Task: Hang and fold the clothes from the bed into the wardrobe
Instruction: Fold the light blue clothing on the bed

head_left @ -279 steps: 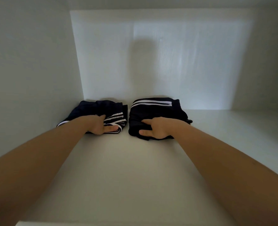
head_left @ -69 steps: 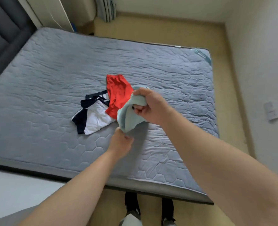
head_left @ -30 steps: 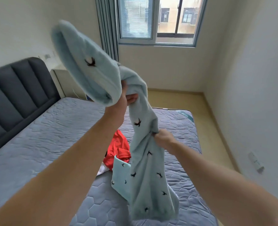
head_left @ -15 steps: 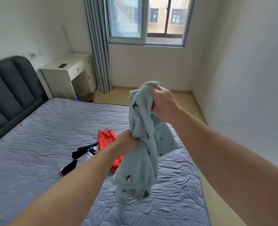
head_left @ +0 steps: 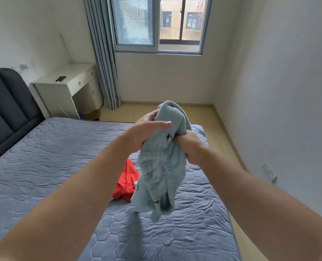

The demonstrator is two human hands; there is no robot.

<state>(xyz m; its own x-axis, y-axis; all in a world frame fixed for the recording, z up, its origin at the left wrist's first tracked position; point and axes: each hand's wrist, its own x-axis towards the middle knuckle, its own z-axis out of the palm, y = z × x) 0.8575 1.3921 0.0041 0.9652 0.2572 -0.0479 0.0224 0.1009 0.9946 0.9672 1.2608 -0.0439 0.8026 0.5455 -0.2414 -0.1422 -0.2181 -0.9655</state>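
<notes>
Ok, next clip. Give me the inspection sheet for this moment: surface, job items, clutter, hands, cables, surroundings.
Surface: grey quilted mattress, wrinkled.
Job's things: light blue garment with small dark prints, bunched and held up above the bed; red garment lying on the mattress, partly hidden behind it.
Clutter: phone on the white desk.
Hands: left hand grips the blue garment near its top; right hand grips its right side with its fingers curled.
Cables: white cable hanging down the desk's side.
Surroundings: dark headboard, curtain, window, wall socket.
</notes>
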